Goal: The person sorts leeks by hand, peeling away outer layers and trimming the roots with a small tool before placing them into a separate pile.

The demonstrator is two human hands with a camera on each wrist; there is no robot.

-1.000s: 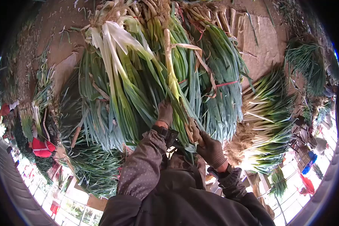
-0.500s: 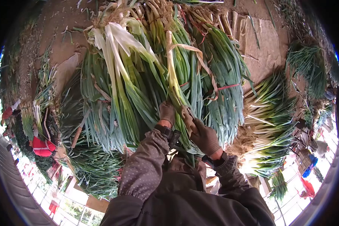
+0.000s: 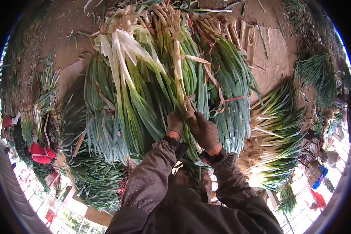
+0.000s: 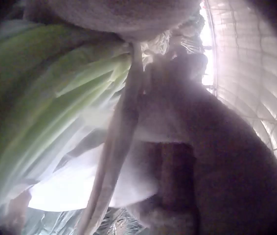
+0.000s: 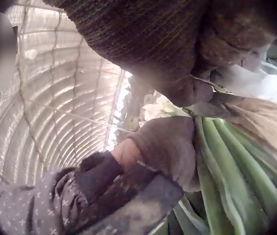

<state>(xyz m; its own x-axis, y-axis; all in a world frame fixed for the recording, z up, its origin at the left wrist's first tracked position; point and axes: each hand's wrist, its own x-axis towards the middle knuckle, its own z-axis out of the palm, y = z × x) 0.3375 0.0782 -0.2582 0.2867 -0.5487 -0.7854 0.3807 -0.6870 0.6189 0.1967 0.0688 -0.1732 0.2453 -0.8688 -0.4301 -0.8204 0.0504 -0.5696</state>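
1. the leek (image 3: 178, 74) is held up over the heap (image 3: 128, 97). its pale shaft points away from the person and its green leaves (image 5: 236, 186) run back toward the body.
2. the left hand (image 3: 174, 124), gloved, has its fingers curled round the leek where the shaft gives way to the leaves.
3. the right hand (image 3: 205, 131), also gloved, is just beside the left and touching it. its fingers are clenched on the leek's outer layer at the same spot. the exact pinch is hidden by the glove.
4. a dry, tan skin (image 3: 208, 68) hangs loose from the shaft and curls off to the right.
5. handling, as a judgement: the shaft looks firm and fairly stiff. the leaves are soft and floppy and would likely crease or tear if pulled hard.
6. the leek seems light enough for one hand. the best hold is probably the firm neck just below the leaf fan, where both hands are.
7. the loose skin looks thin and brittle. it would probably strip lengthwise, and it may snap short if jerked.
8. around it: a bundle (image 3: 232, 113) with a red tie (image 3: 235, 87) lies just right of the heap. another pile (image 3: 279, 128) lies further right, on the bare ground (image 3: 275, 54).
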